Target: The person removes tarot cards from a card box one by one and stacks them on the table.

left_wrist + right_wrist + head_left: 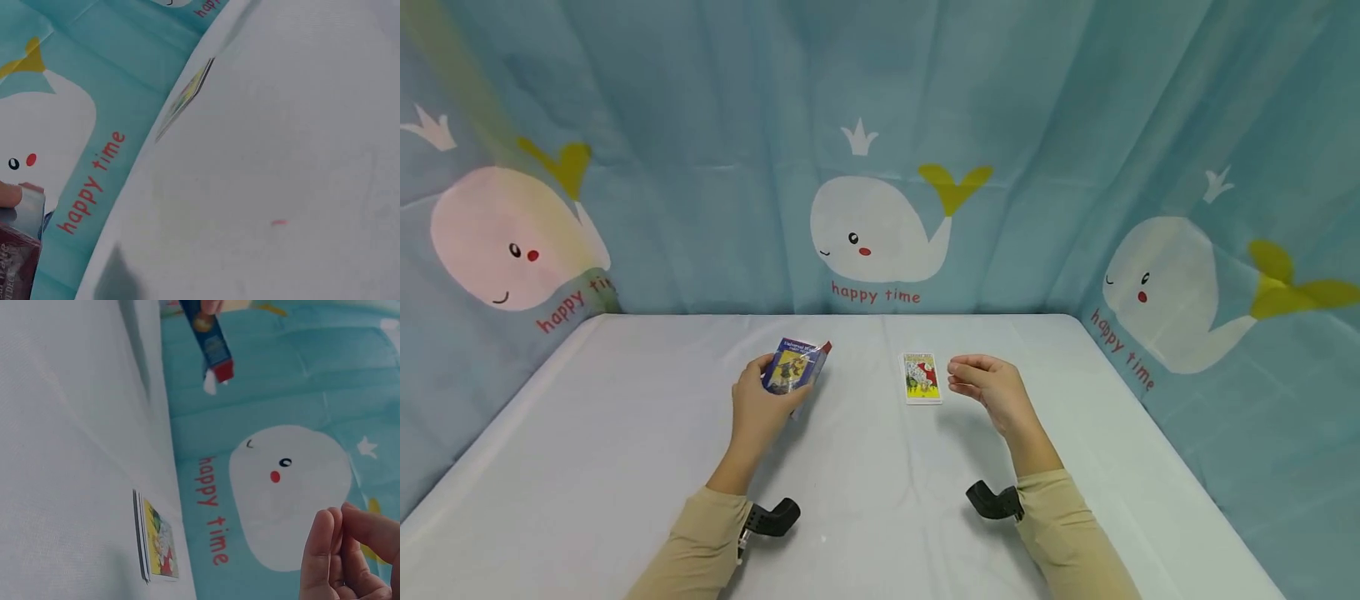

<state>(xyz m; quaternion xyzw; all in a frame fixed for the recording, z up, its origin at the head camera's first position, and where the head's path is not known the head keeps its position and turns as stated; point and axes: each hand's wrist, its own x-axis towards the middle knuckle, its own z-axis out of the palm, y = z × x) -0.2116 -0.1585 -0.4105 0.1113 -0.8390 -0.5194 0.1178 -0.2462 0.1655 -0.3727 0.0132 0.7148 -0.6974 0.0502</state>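
A blue tarot card box [790, 368] with a yellow picture on its front and a red end is held up off the table by my left hand [763, 412]. The thumb is on one side of the box and the fingers are on the other. A small stack of tarot cards [922, 379] lies on the table, the top card yellow with a white and red figure. Just to the right of this stack, my right hand [992, 390] is raised with its fingers bent loosely toward the thumb. Nothing shows between them in the right wrist view.
A white cloth covers the table [865, 500]. Light blue curtains [737, 233] printed with whales hang along its back and sides. Each wrist wears a black camera mount [992, 500]. A small red mark [279, 222] shows in the left wrist view.
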